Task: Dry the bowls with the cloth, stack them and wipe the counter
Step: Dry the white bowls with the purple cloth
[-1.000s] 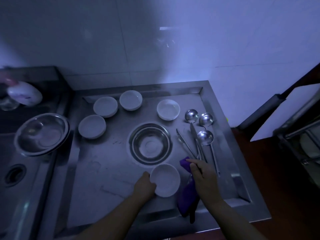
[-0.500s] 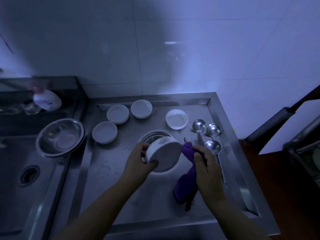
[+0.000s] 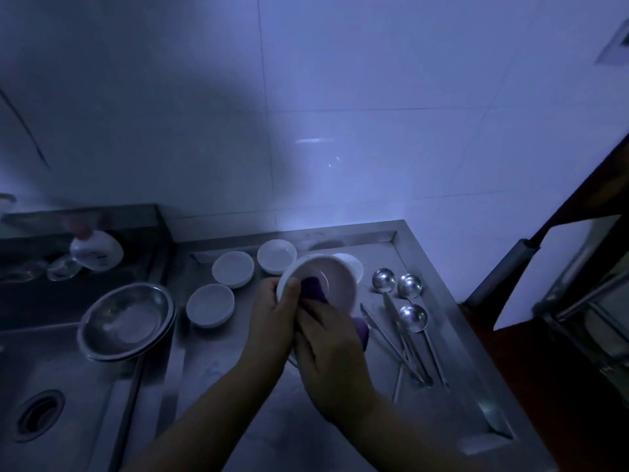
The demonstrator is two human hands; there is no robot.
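Observation:
My left hand [image 3: 272, 311] grips a white bowl [image 3: 335, 281] by its rim, lifted above the steel counter [image 3: 452, 362] and tilted so its inside faces me. My right hand [image 3: 330, 349] holds a purple cloth [image 3: 315, 287] and presses it into the bowl; more cloth hangs out below the bowl. Three white bowls [image 3: 233, 269] [image 3: 276, 256] [image 3: 210, 305] stand on the counter to the left. Another white bowl [image 3: 354, 264] shows partly behind the held one.
Three steel ladles [image 3: 412, 316] and tongs [image 3: 391, 349] lie on the counter's right side. A steel basin [image 3: 126, 320] sits on the sink's edge, with the sink drain [image 3: 37, 415] below left. A soap bottle [image 3: 97, 250] and glasses stand at back left.
My left hand lifted the bowl from the counter's front and turned its inside towards me. My right hand brought the purple cloth up and into the bowl. The camera tilted up.

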